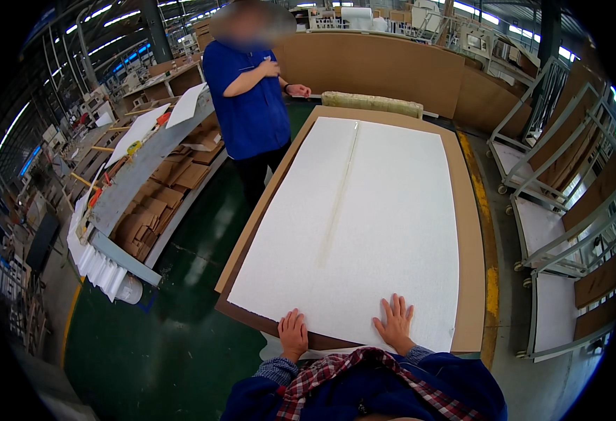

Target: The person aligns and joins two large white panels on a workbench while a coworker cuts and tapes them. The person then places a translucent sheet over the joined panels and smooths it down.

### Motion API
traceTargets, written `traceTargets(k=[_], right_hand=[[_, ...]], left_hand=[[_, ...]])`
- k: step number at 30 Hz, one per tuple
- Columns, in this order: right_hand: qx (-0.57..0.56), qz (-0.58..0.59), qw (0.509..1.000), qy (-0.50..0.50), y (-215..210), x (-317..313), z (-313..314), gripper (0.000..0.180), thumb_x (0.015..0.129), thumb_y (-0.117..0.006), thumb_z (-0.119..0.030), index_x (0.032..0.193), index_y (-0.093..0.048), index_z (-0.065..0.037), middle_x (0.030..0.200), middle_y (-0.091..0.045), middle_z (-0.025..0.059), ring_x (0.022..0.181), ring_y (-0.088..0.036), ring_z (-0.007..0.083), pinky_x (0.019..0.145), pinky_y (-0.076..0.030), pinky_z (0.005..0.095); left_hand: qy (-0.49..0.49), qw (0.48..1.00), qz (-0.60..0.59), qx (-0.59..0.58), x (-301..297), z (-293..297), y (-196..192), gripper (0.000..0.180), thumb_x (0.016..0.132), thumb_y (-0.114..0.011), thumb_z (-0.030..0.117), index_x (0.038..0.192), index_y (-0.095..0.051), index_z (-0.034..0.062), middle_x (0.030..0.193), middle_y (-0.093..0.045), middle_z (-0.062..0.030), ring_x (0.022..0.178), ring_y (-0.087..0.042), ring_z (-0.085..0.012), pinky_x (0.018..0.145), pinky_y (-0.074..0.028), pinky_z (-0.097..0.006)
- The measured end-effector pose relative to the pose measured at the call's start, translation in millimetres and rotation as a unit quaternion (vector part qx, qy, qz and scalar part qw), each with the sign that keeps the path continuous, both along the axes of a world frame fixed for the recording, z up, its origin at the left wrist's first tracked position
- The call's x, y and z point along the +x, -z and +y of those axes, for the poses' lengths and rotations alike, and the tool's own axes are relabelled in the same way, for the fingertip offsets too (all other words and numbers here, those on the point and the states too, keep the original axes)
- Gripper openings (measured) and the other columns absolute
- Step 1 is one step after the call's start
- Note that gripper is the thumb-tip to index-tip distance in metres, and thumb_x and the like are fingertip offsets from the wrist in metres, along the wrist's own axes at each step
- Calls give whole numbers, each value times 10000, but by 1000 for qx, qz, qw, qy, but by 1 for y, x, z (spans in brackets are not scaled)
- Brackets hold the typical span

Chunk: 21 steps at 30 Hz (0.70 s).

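Observation:
A large white foam sheet (pixel 385 210) lies flat on a brown cardboard piece (pixel 470 281). A strip of clear tape (pixel 343 186) runs down the sheet's middle from its far edge. My left hand (pixel 293 335) rests at the near left edge of the sheet, fingers close together on the white surface, holding nothing. Flat on the sheet near its front edge lies my right hand (pixel 395 324), fingers spread. A dark brown layer (pixel 248 316) shows under the sheet's near left corner. Something whitish (pixel 271 345) hangs below that edge, partly hidden by my left hand.
A person in a blue shirt (pixel 246 98) stands past the stack's far left side. Left of it, a bench (pixel 122 189) holds white sheets and tools above a shelf of cardboard pieces (pixel 157 210). Wheeled metal racks (pixel 550 231) stand at right; a long brown panel (pixel 378 67) stands behind.

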State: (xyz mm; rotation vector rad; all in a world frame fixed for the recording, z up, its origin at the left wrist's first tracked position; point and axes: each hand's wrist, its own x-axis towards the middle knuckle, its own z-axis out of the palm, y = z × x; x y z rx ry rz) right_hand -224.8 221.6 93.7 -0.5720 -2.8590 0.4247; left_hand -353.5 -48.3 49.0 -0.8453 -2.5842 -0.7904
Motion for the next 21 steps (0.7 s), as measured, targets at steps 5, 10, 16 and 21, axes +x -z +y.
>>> traceTargets(k=[5,10,16,21], right_hand=[[13,9,1000,0,3,1,0,601,785,-512,-445,1272,-403,-111,1381,-231,198,1289,-160,377,978,-77,619],[2,7,1000,1,1,0,1,602,782,-519,-435,1272,-396,-108,1379,-229,203,1288,-156,384,974,-82,624],[2,7,1000,-3,1,0,2,606,780,-524,-430,1276,-389,-110,1377,-228,207,1286,-156,387,976,-81,623],[2,6,1000,-4,-1,0,0,602,782,-523,-429,1276,-391,-112,1377,-228,207,1285,-163,386,977,-84,623]], left_hand=[[1,1000,0,0,0,0,0,309,832,-431,188,1093,-521,48,1239,-449,-131,1152,-394,-309,977,-245,-446],[0,1000,-1,-14,0,1,-1,312,833,-438,185,1103,-521,53,1241,-450,-127,1153,-397,-298,978,-249,-442],[-3,1000,5,-5,0,1,0,314,833,-441,191,1105,-522,56,1240,-452,-125,1153,-398,-295,979,-249,-441],[-6,1000,6,-7,0,0,1,310,829,-450,179,1105,-520,56,1240,-451,-126,1147,-400,-301,975,-255,-444]])
